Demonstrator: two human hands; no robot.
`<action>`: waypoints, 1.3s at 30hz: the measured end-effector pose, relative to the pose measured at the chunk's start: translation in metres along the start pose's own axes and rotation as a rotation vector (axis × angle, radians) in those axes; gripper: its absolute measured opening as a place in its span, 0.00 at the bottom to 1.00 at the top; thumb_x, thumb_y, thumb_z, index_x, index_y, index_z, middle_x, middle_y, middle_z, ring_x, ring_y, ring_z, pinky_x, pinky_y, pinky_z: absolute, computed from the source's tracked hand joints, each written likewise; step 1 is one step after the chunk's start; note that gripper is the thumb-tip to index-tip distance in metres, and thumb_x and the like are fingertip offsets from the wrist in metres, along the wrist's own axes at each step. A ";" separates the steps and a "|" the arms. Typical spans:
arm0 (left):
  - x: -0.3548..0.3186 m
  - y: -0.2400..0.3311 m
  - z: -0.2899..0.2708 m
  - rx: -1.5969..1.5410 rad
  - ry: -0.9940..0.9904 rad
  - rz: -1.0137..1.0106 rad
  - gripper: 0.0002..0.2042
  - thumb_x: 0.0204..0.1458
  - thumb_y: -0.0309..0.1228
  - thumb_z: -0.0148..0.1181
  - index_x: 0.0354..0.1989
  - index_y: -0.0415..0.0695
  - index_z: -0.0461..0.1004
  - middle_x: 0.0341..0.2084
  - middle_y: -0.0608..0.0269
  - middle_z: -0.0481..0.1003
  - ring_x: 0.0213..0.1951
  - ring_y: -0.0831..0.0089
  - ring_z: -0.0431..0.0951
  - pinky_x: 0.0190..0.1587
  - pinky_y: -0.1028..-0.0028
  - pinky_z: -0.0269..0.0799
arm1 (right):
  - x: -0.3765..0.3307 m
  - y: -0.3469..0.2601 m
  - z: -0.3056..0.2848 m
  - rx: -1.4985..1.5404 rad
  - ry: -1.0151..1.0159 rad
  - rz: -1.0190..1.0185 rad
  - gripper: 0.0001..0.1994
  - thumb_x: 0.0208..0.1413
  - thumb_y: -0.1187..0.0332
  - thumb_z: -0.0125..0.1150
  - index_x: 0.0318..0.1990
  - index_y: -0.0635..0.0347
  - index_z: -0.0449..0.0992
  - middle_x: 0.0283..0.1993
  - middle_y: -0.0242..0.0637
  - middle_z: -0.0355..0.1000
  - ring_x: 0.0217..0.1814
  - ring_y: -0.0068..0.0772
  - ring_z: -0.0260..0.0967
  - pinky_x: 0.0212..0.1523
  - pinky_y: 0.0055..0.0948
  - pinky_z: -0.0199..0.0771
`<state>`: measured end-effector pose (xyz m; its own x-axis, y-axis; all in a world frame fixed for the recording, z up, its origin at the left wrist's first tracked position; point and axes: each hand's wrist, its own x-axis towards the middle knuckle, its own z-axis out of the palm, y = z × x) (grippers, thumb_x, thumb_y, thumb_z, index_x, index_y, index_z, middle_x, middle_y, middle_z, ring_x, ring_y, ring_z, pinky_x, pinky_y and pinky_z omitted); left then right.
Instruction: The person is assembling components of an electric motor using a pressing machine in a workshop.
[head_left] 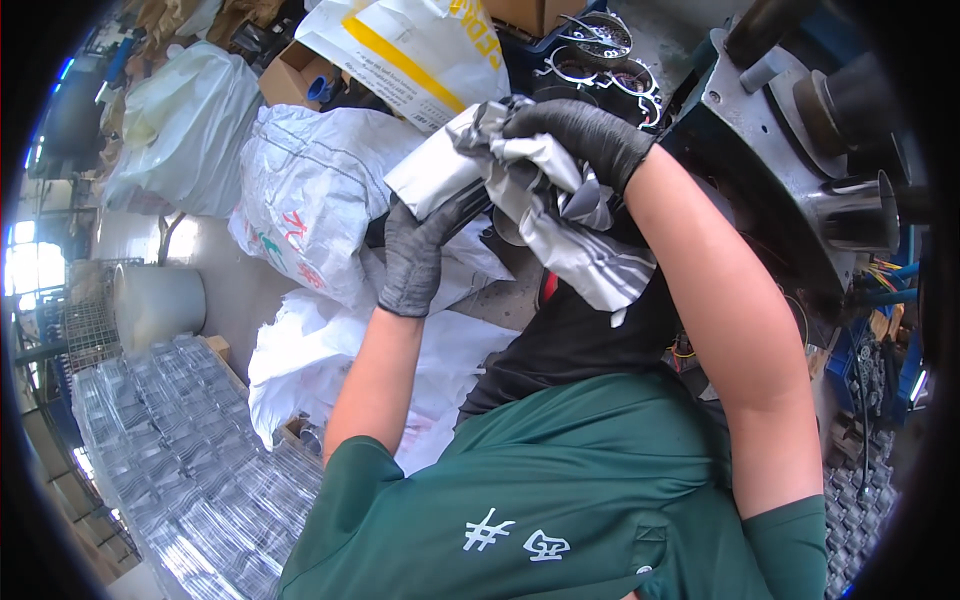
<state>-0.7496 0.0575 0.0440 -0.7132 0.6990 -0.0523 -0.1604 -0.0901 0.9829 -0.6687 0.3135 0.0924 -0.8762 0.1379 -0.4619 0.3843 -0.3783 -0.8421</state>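
Note:
Both my hands wear dark gloves and are raised in front of me. My left hand [413, 262] is closed around the lower side of a smooth silvery-white piece [432, 172] with dark streaks along its underside; its full shape is partly covered. Bunched in my right hand [580, 135] is a crumpled white-and-grey striped cloth [590, 262], pressed against the piece's right end. A loose flap of the cloth hangs down toward my lap. The right fingertips are hidden in its folds.
White woven sacks [310, 200] lie ahead on the left, beside a cardboard box [298, 75]. Clear plastic trays [190, 430] are stacked at my left. To the right stands a dark metal machine [735, 110] with a shiny metal cylinder [858, 212]. Round metal parts [600, 62] sit beyond my right hand.

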 end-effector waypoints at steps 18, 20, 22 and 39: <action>0.010 -0.010 -0.008 0.416 -0.297 -0.163 0.24 0.49 0.34 0.75 0.54 0.40 0.77 0.37 0.63 0.82 0.41 0.69 0.82 0.48 0.69 0.78 | 0.029 -0.005 -0.007 -0.470 0.244 -0.172 0.13 0.54 0.59 0.67 0.45 0.50 0.86 0.44 0.41 0.83 0.44 0.38 0.81 0.50 0.33 0.79; 0.011 -0.006 -0.014 0.605 -0.368 -0.035 0.21 0.50 0.35 0.75 0.51 0.41 0.79 0.37 0.61 0.83 0.41 0.69 0.83 0.46 0.66 0.79 | 0.029 -0.005 -0.007 -0.868 0.204 -0.487 0.12 0.55 0.63 0.66 0.44 0.55 0.86 0.40 0.41 0.83 0.40 0.36 0.81 0.46 0.33 0.79; 0.013 -0.002 -0.021 0.862 -0.310 -0.032 0.21 0.50 0.34 0.74 0.51 0.42 0.78 0.37 0.56 0.83 0.41 0.64 0.84 0.46 0.64 0.79 | 0.034 -0.005 -0.005 -0.518 0.221 -0.274 0.10 0.57 0.66 0.64 0.43 0.57 0.85 0.40 0.41 0.82 0.40 0.34 0.81 0.46 0.33 0.79; 0.104 -0.099 -0.118 0.049 0.345 0.015 0.11 0.55 0.29 0.63 0.46 0.43 0.78 0.34 0.61 0.81 0.30 0.67 0.79 0.37 0.65 0.77 | 0.041 0.024 0.061 -1.484 -0.213 -0.389 0.13 0.49 0.66 0.67 0.44 0.49 0.84 0.45 0.45 0.81 0.51 0.47 0.78 0.56 0.38 0.75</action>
<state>-0.8886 0.0550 -0.0801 -0.9055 0.4157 -0.0857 -0.1207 -0.0584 0.9910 -0.7134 0.2537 0.0699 -0.9614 -0.1680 -0.2181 -0.0485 0.8831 -0.4666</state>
